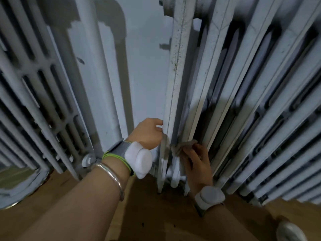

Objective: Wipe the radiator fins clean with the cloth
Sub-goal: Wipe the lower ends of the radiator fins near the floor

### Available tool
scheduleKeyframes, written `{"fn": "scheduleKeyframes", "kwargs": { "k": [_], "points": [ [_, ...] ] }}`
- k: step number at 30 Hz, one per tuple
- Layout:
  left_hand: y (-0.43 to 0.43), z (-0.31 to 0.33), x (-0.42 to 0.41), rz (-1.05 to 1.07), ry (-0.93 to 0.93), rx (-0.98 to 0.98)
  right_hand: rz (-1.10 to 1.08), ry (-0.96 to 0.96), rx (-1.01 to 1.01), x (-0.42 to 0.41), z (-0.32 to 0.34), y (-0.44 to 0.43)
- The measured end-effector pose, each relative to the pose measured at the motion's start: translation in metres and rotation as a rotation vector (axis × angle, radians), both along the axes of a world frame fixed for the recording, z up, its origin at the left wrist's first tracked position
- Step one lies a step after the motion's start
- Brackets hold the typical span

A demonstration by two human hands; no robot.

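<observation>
Right hand [196,164] was closed on the cloth [182,146], fingers pinching a bunched grey-brown wad pressed low on the end fin [175,84]. Cloth looked threaded around that fin: a strip showed at 9 o'clock of the wad, on the fin's left edge, right by the left hand [147,134]. Left hand curled at that edge, thumb up against the fin; whether it actually gripped the strip couldn't be told, fingers hidden behind the fin. Both wrists wore white bands; a bangle [111,178] sat on the left forearm.

Progress, my read: early. Work was at the foot of the first fin of the right radiator [260,101], near the floor [156,223]. Upper stretch of that fin, toward 12 o'clock, showed dark specks and grime along its seam, so not clean. Fins out to 3 o'clock had dark soot in the gaps, apparently untouched. The second radiator [43,93] at 9 o'clock, across a bare wall [144,66], looked dusty too. Most wiping remained; the cloth already looked soiled.
</observation>
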State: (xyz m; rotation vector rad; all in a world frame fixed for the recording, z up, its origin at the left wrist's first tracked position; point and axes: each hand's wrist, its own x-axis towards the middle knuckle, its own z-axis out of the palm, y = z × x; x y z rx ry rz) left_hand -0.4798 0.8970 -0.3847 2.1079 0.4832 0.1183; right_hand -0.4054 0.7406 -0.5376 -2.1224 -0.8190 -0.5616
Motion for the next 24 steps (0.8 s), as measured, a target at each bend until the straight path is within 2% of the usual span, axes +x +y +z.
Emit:
{"fn": "scheduleKeyframes", "kwargs": {
  "k": [4,9,14,19,24],
  "points": [
    [0.010,-0.006,0.003,-0.017,0.022,-0.012,-0.001,0.037,-0.070,-0.005,-0.009,-0.004],
    [0.030,-0.012,0.004,-0.001,0.069,0.023,-0.033,0.184,0.004,-0.016,0.008,-0.001],
    [0.046,-0.016,0.004,0.056,0.084,0.029,0.030,-0.036,0.180,-0.029,0.066,0.019],
    [0.057,-0.020,0.001,0.062,0.105,0.008,-0.005,-0.190,0.332,-0.030,0.130,0.040],
    [0.065,-0.022,0.001,0.065,0.100,-0.013,-0.018,-0.251,0.358,-0.017,0.127,0.063]
  ]
}}
